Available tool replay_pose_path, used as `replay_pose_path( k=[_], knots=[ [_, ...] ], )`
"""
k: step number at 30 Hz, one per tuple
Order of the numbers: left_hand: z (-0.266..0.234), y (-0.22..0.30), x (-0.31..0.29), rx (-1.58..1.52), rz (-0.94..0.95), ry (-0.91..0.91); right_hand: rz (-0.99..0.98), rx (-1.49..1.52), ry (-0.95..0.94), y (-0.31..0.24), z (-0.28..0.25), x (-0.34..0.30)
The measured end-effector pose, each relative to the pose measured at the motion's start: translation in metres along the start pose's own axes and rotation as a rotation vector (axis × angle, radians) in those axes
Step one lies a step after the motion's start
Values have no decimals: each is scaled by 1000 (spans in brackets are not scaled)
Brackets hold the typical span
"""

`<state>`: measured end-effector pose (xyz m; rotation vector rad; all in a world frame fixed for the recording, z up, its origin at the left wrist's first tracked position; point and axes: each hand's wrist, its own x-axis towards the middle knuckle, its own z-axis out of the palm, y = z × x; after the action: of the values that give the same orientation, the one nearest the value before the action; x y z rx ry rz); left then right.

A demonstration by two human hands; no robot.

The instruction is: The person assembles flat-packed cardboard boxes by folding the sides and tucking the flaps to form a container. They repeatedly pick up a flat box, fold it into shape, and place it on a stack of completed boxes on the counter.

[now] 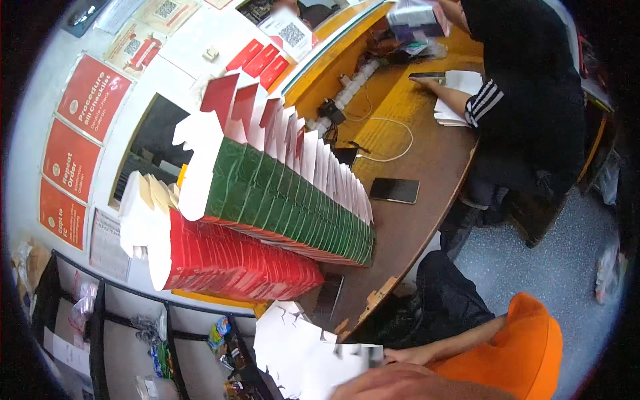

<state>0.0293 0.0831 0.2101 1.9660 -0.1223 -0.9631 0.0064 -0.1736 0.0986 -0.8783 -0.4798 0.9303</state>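
A white cardboard carton with cut, folded flaps lies at the bottom centre, past the table's near end. My right hand, reaching in from an orange sleeve, has its fingers closed at the carton's right edge. My left hand is blurred at the lower edge, close to the carton; its fingers cannot be made out. Beyond the carton stands a long nested row of red cartons. Beside it runs a taller row of green cartons, with white and red flaps sticking up. A dark phone lies by the red row's end.
Another phone lies on the brown table. A white cable and a power strip lie farther back. A co-worker in black leans over papers, holding a pack. Dark-edged shelves stand at left.
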Motion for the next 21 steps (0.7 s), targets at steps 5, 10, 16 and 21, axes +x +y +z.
replay_pose_path(
  k=[5,10,16,21],
  knots=[
    [108,-78,51,-665,-253,3,283,-300,354,22,-35,-15],
    [114,-88,92,-952,-330,231,-98,-760,324,65,-48,-24],
    [111,-91,84,-1204,-123,294,88,8,685,76,-78,-28],
    [135,-112,93,-1247,53,368,-174,-192,908,78,-72,-37]
  ],
)
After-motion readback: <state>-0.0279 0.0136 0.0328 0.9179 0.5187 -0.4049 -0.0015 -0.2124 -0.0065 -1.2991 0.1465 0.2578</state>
